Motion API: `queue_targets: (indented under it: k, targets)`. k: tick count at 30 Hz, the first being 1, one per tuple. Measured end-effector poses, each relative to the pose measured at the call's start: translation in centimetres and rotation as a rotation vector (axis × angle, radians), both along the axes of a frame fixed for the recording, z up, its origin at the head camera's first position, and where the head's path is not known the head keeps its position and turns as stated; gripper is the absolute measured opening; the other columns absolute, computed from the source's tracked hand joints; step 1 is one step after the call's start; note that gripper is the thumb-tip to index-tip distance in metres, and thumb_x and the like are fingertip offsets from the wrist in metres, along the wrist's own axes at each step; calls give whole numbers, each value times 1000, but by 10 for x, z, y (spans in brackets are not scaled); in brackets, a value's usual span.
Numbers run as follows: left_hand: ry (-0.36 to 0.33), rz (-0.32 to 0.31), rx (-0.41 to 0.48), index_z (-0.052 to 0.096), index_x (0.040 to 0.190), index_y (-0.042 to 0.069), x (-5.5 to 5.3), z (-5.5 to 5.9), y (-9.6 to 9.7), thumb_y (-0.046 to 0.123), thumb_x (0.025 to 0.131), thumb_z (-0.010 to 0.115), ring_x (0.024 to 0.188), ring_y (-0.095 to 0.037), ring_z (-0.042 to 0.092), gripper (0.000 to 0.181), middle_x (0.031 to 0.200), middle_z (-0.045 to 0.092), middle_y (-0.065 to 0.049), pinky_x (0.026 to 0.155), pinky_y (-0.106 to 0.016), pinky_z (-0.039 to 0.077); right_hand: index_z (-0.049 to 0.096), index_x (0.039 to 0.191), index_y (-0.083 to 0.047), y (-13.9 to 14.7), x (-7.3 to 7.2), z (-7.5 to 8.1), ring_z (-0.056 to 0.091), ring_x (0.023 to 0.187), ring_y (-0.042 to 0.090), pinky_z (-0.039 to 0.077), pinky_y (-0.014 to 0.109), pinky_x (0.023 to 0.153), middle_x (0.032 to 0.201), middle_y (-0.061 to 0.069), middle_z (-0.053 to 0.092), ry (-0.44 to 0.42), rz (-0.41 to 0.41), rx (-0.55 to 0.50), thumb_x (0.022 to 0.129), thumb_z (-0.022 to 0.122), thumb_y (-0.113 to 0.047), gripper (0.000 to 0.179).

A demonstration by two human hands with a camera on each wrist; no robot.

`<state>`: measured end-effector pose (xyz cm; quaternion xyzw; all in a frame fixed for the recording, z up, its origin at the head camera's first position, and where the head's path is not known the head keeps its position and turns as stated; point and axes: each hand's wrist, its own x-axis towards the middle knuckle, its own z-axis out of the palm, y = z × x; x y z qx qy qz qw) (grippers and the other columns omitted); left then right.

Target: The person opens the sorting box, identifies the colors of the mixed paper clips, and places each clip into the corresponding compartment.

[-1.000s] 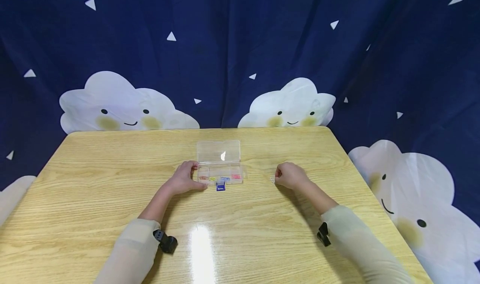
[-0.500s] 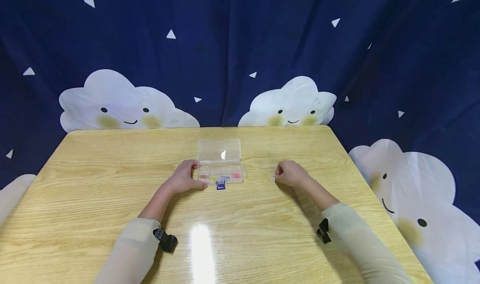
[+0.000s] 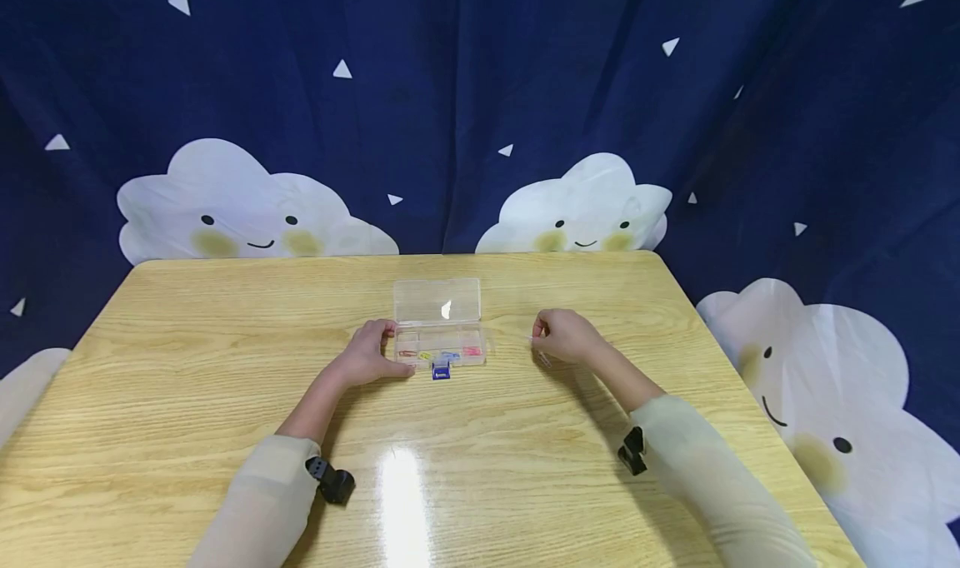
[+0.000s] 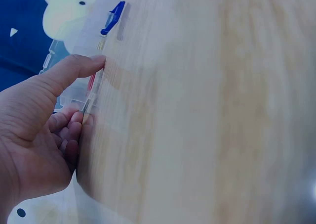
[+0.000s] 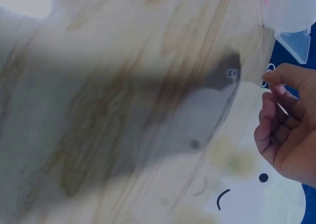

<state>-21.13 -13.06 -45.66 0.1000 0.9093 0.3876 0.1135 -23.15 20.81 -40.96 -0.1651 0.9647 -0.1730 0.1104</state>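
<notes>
My left hand (image 3: 369, 356) holds the left end of a clear plastic box (image 3: 450, 340), its thumb along the front wall and the other fingers at the side. The box's lid (image 3: 423, 301) is raised toward the back, and a blue latch (image 3: 441, 371) hangs at the front. Red (image 3: 407, 354), yellow and blue paper clips, with pink ones (image 3: 472, 351) at the right, lie in the front compartments. To the right of the box, my right hand (image 3: 567, 336) pinches a white paper clip (image 5: 263, 82) between thumb and forefinger. White clips (image 5: 231, 73) lie on the tabletop just below that hand.
The wooden table (image 3: 480, 468) has a bright light reflection (image 3: 403, 501) near the front. Behind it hangs a dark blue curtain (image 3: 420, 68) with smiling clouds. Each sleeve carries a black wrist camera (image 3: 333, 480).
My right hand has risen a little from the tabletop and moved left toward the box, a white paper clip now showing at its fingertips. The left hand and the box stay in place.
</notes>
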Motion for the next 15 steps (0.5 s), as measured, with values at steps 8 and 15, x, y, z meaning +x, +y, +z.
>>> queue_targets:
  k: [8,15]
  targets:
    - [-6,-11,-5,40,127,-2,-1,-2,0,31,70,80,103,-29,38,77,115,45,-17,85,-41,37,59,84,-12,-16,-4,4,46,54,13,37,27,55,63,-1,53,4,20,18,88,60,-23,12]
    - [12,-10,-8,41,126,-2,-2,-2,0,31,69,81,103,-30,38,76,114,46,-17,87,-42,36,60,85,-12,-31,-9,7,43,55,13,36,27,57,63,-1,51,27,53,7,88,61,-21,10]
